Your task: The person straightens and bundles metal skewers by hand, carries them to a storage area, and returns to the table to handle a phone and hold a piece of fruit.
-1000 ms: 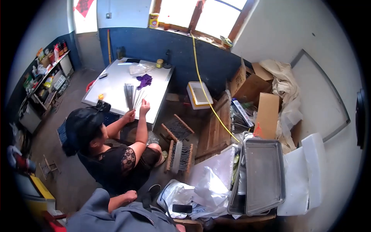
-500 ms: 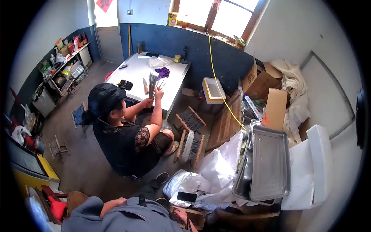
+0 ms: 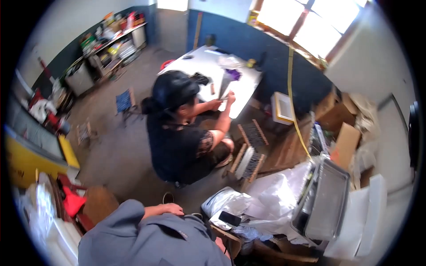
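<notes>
My left hand [image 3: 174, 209] rests at the front of my grey jacket [image 3: 151, 241], its fingers too blurred to read. Low in the view, part of my right hand [image 3: 222, 245] shows beside the jacket, its fingers mostly hidden. Nearest to it, a black phone [image 3: 230, 218] lies on white plastic wrapping [image 3: 230, 201]. Across from me a person in a black cap [image 3: 173, 91] sits at a white table [image 3: 202, 60]. That person's hands [image 3: 228, 98] hold a bundle of thin grey sticks [image 3: 225, 85]; a purple cloth [image 3: 233, 74] lies behind it.
Folding stools [image 3: 254, 133] stand right of the person, another stool [image 3: 125, 101] to the left. Metal trays [image 3: 326, 197] lean at the right beside white foam [image 3: 370, 213]. A yellow cord [image 3: 290, 88] hangs from the window. Cardboard boxes [image 3: 346, 144] are piled behind; a yellow-edged cabinet [image 3: 40, 150] is at left.
My view has swung left, shifting the room rightward in it. My left hand now shows in front of the jacket. The other person's stick bundle is held lower and tilted.
</notes>
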`<move>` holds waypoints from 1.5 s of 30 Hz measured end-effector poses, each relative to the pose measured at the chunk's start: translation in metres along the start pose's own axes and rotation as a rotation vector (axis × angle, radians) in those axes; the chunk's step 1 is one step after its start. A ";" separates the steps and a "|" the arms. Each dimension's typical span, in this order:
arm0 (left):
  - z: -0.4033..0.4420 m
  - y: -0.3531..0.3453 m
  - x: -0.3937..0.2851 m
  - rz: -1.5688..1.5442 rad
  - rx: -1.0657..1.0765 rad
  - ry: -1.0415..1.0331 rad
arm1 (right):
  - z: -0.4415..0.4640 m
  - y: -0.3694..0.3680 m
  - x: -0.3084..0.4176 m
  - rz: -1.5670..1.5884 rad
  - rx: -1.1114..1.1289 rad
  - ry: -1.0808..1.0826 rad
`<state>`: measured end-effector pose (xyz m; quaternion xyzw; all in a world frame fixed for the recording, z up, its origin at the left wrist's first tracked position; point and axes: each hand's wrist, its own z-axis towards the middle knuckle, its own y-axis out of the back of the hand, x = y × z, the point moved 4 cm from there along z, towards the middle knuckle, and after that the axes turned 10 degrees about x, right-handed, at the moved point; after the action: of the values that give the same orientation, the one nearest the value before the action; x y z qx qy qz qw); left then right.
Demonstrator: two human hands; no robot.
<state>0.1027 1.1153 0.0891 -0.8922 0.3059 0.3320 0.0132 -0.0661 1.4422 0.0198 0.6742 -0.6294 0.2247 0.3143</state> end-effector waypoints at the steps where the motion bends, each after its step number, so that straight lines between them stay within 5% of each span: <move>1: -0.021 0.001 -0.007 -0.025 0.005 0.001 | 0.002 -0.001 0.005 -0.057 0.009 -0.077; 7: -0.145 0.016 -0.016 -0.210 -0.151 -0.184 | 0.039 -0.004 0.078 -0.326 0.103 -0.224; 11: -0.118 -0.022 0.061 -0.310 -0.468 -0.330 | 0.076 -0.018 0.141 -0.470 0.156 -0.219; 13: -0.108 -0.028 0.093 -0.472 -0.319 0.025 | 0.095 -0.028 0.170 -0.544 0.181 -0.207; 16: -0.185 -0.014 0.100 -0.654 -0.451 0.071 | 0.128 -0.041 0.193 -0.649 0.208 -0.176; 21: -0.178 -0.045 0.133 -1.087 -0.552 0.194 | 0.156 -0.052 0.226 -0.551 0.211 -0.152; 24: -0.163 -0.052 0.145 -0.695 -0.620 0.273 | 0.163 -0.050 0.254 -0.550 0.317 -0.164; 32: -0.198 -0.007 0.143 -0.616 -0.749 0.471 | 0.181 -0.035 0.261 -0.515 0.460 -0.079; 34: -0.215 -0.002 0.157 -0.640 -1.084 0.528 | 0.193 -0.037 0.253 -0.554 0.465 -0.129; 38: -0.199 -0.026 0.222 -0.736 -1.067 0.624 | 0.218 -0.054 0.259 -0.597 0.467 -0.196; 40: -0.212 -0.024 0.245 -0.765 -0.873 0.616 | 0.235 -0.073 0.264 -0.620 0.467 -0.222; 45: -0.285 0.022 0.325 -0.562 -1.244 0.523 | 0.285 -0.140 0.297 -0.715 0.467 -0.286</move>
<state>0.4493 0.8586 0.1201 -0.8295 -0.1865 0.2043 -0.4851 0.0780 1.0322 0.0080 0.9266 -0.3263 0.1423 0.1214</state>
